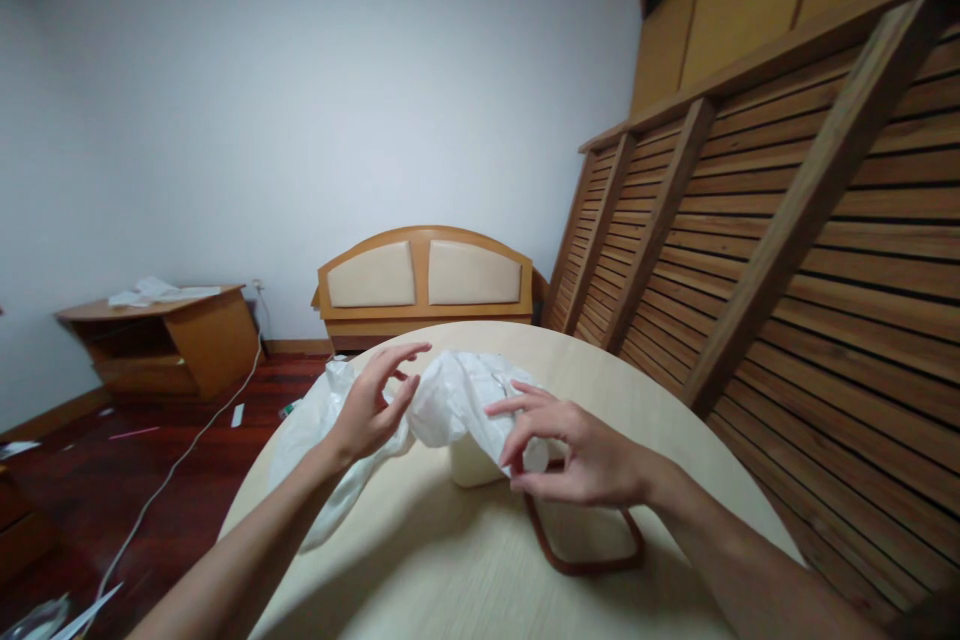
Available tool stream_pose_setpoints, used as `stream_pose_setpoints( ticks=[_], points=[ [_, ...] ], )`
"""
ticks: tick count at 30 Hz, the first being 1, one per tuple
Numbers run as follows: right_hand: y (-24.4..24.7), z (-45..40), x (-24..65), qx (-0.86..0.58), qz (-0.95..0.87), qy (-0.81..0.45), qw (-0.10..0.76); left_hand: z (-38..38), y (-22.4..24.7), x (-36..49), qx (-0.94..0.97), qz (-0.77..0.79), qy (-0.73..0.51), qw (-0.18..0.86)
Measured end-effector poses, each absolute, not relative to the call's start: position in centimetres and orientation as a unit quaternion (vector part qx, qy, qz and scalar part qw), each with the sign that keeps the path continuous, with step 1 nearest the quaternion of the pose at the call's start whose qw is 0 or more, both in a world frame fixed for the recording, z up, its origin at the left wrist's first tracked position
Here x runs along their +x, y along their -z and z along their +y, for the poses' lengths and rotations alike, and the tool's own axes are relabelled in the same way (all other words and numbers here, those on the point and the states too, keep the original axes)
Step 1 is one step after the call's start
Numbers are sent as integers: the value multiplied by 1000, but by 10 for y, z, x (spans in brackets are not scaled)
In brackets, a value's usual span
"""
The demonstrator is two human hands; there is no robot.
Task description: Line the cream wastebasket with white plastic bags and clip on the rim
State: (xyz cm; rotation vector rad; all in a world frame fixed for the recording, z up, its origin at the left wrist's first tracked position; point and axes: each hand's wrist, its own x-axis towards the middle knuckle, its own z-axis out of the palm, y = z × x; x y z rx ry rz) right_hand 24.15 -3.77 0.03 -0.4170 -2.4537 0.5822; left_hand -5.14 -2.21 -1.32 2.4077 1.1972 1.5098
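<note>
A thin white plastic bag (457, 400) lies crumpled over a cream-coloured object (472, 465) on the round table. My left hand (379, 402) hovers at the bag's left side, its fingers spread and holding nothing. At the other side, my right hand (566, 450) has its fingers curled, with thumb and fingertips close together on the hanging edge of the bag. Behind these fingers shows a round white end (535, 455) of something mostly hidden. A brown rounded rectangular loop (589, 568) lies below my right hand. More white plastic (337, 510) spreads along the table's left side.
The pale round table (420, 580) fills the foreground. A wooden headboard (422, 270) stands behind it, and a large slatted wooden panel (750, 210) leans at the right. A low cabinet (214, 345) stands left, with a white cable (180, 460) across the dark floor.
</note>
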Motion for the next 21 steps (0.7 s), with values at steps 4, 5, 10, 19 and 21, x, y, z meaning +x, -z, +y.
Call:
stream_pose_setpoints(
  ticks=[4,5,10,19,21],
  points=[
    [4,-57,224,-107,-956,-157,225,-33,-8,-29,894,304,-329,0],
    [5,-60,221,-97,-961,-146,215,-36,-10,-24,911,298,-284,-9],
    [4,-64,220,-125,-948,-144,254,-43,1,-16,926,323,-178,-87],
    [33,1,236,-486,-749,-98,439,-64,25,-23,909,328,-182,-183],
    [42,19,242,-492,-733,-207,422,-72,32,-21,907,336,-181,-177]
  ],
)
